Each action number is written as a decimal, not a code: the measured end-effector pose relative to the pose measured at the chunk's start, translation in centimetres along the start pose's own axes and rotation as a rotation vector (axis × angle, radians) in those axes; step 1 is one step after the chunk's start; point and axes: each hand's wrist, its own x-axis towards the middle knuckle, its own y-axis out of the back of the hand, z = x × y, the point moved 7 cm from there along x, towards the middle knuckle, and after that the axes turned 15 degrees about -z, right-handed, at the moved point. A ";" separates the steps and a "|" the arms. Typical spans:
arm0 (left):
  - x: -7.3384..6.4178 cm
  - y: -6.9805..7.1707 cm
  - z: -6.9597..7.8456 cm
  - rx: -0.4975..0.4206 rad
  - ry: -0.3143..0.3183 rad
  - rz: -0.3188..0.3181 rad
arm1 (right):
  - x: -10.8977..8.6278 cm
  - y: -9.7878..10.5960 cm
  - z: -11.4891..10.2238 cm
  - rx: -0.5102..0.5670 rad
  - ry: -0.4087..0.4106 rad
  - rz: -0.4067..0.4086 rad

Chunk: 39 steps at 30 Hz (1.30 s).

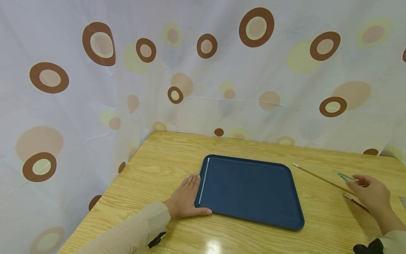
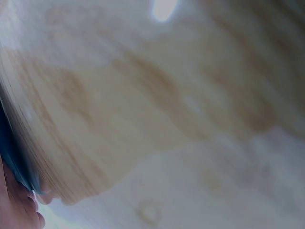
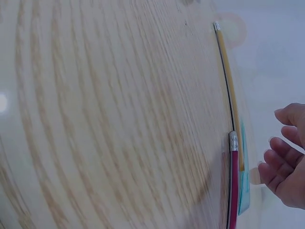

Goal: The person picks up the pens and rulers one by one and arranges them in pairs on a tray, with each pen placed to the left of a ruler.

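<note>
A dark blue tray [image 1: 250, 190] lies on the wooden table. Along its left side rests a slim pale pencil [image 1: 204, 181]. My left hand [image 1: 187, 197] presses against the tray's near left corner, fingers straight along the left rim and thumb along the front rim. My right hand [image 1: 372, 192] hovers with loosely bent fingers beside a small green triangular set square [image 1: 345, 176]; in the right wrist view a gap shows between them. Below the hand lie a yellow pencil [image 1: 320, 178] and a red pencil [image 3: 233, 186], whose far part the hand hides in the head view.
A clear piece, perhaps a ruler [image 1: 403, 201], shows at the right edge. A patterned curtain [image 1: 203, 77] hangs behind and to the left of the wooden table [image 1: 152, 169]. Light glares near the front.
</note>
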 end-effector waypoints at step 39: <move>0.1 -0.2 -0.2 0.003 0.002 -0.006 | 1.4 0.4 3.8 -0.037 -0.082 -0.078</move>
